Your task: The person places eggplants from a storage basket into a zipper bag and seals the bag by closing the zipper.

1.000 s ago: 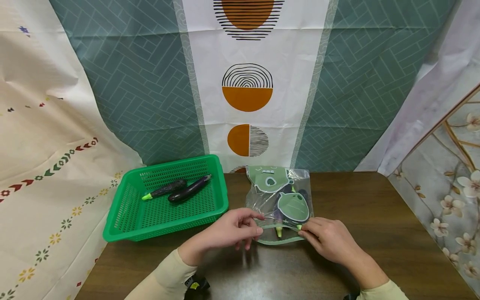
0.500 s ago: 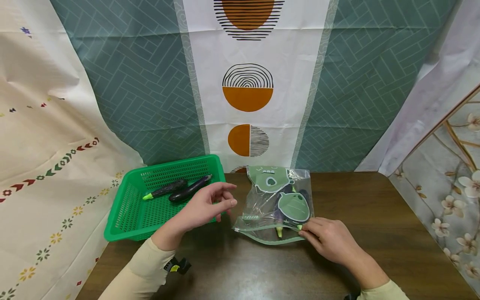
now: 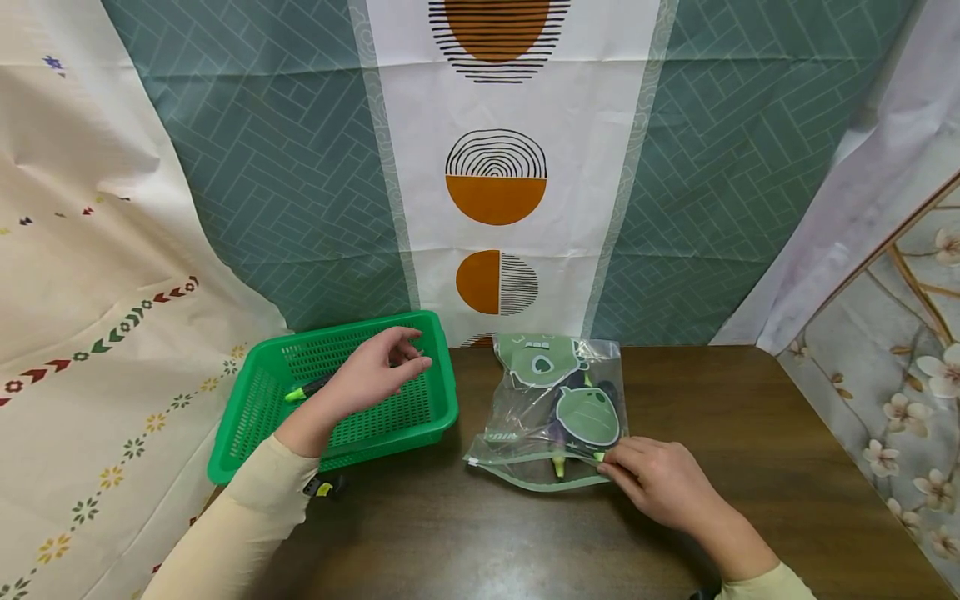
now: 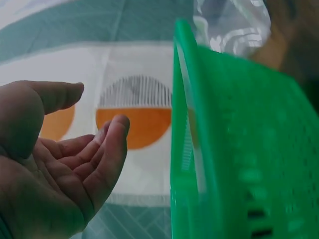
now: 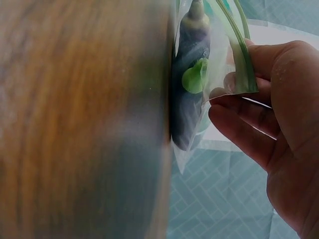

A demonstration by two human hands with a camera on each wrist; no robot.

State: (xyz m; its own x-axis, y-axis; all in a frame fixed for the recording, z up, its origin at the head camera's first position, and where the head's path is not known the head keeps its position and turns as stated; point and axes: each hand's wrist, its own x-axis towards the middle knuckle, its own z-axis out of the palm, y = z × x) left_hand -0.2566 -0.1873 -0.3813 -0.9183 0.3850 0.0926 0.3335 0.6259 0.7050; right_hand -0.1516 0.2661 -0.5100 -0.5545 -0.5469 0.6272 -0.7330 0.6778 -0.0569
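Note:
My left hand hovers above the green basket, fingers loosely bent and holding nothing. In the left wrist view the thumb and fingers of the left hand stand apart. A dark eggplant with a green stem end lies in the basket, partly behind the hand; whatever lies under the hand is hidden. My right hand pinches the right end of a clear zip bag's mouth. Several eggplants lie inside the bag; one eggplant shows through the film in the right wrist view.
All of this stands on a dark wooden table. A patterned cloth hangs behind its far edge. The basket's raised rim stands close beside the left hand in its wrist view.
My left hand has let go of the left part of the bag's mouth and moved left and away from me, over the basket. The right hand keeps its place on the bag.

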